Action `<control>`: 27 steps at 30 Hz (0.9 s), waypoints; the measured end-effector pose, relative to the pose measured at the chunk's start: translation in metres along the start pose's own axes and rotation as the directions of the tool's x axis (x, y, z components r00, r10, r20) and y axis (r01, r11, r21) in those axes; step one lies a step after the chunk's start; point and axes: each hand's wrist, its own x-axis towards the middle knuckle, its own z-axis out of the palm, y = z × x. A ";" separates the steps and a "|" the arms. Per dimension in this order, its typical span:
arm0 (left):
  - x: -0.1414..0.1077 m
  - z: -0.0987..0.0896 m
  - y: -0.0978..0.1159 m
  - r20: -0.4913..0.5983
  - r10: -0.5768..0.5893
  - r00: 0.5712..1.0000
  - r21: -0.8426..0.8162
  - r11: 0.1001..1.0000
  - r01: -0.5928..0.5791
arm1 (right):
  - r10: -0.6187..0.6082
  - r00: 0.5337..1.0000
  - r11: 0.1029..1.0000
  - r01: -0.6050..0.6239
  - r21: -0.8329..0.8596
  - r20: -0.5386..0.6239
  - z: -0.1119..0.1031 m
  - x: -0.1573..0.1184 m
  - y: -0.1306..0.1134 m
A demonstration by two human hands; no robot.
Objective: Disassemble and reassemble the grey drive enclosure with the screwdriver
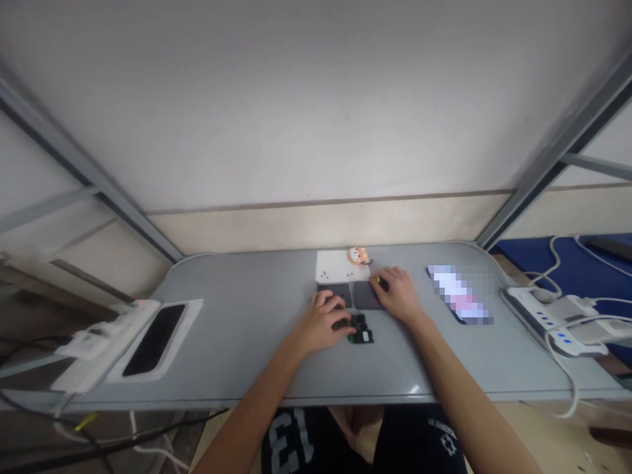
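Note:
A small green circuit board (364, 334) with black parts and a white label lies on the grey desk. My left hand (320, 324) is at its left side, thumb and fingers curved around that edge. Those fingers partly cover a dark flat panel (340, 288). Beside it lies a second dark panel (366, 296), with my right hand (401, 295) at its right edge. A small yellow-ended thing (378, 280) shows at my right fingertips; the rest of it is hidden. Several tiny dark pieces, perhaps screws, rest on a white sheet (333, 263) behind the panels.
An orange and white animal-faced trinket (358, 255) sits on the sheet. A lit phone (457, 293) lies to the right, near a power strip (548, 322) with white cables. On the left are a dark phone (154, 341) on white paper and another power strip (106, 349).

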 end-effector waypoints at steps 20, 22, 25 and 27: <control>-0.008 -0.017 -0.038 -0.184 -0.355 0.917 0.002 0.932 0.361 | 0.044 0.999 0.999 -0.044 0.020 0.014 -0.002 0.002 0.004; -0.008 -0.016 -0.038 -0.192 -0.374 0.907 -0.017 0.926 0.378 | 0.047 0.999 0.999 -0.047 0.024 0.018 -0.002 0.002 0.004; -0.008 -0.016 -0.038 -0.202 -0.389 0.899 -0.045 0.921 0.388 | 0.041 0.999 0.999 -0.041 0.027 0.021 -0.002 0.002 0.004; -0.008 -0.016 -0.038 -0.208 -0.389 0.897 -0.057 0.921 0.386 | 0.037 0.999 0.999 -0.038 0.029 0.019 -0.002 0.002 0.004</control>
